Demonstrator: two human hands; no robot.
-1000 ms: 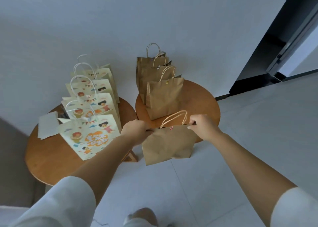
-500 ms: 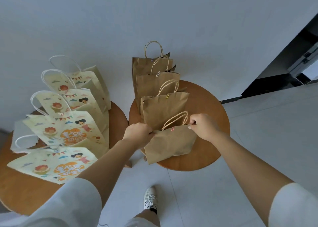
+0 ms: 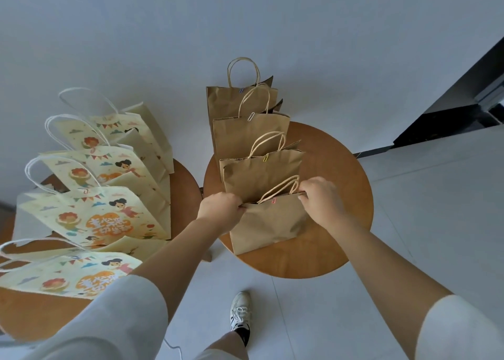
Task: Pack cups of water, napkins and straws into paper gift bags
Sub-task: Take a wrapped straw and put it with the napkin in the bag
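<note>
A pale tiled floor (image 3: 422,223) carries two round wooden tables set side by side near a plain wall. The left tabletop (image 3: 32,313) holds a fanned row of cream printed gift bags (image 3: 95,218) with white cord handles, their cartoon-decorated faces tipped toward the viewer. On the right tabletop (image 3: 341,196) four brown kraft paper bags stand in a line running away from the person, each upright with its mouth up and its twisted paper handles rising above the rim; the three rear kraft bags (image 3: 251,138) overlap one behind another. The nearest kraft bag (image 3: 270,223) stands close to the front edge of that tabletop, broad face toward the person, its top edge running left to right. The left hand (image 3: 219,209) pinches the left end of that top edge with curled fingers, and the right hand (image 3: 319,198) grips the right end, just beside the handle (image 3: 281,186). A white sneaker (image 3: 240,312) rests on the floor below. A small pink paper clip (image 3: 273,200) sits on the bag's rim between the hands.
</note>
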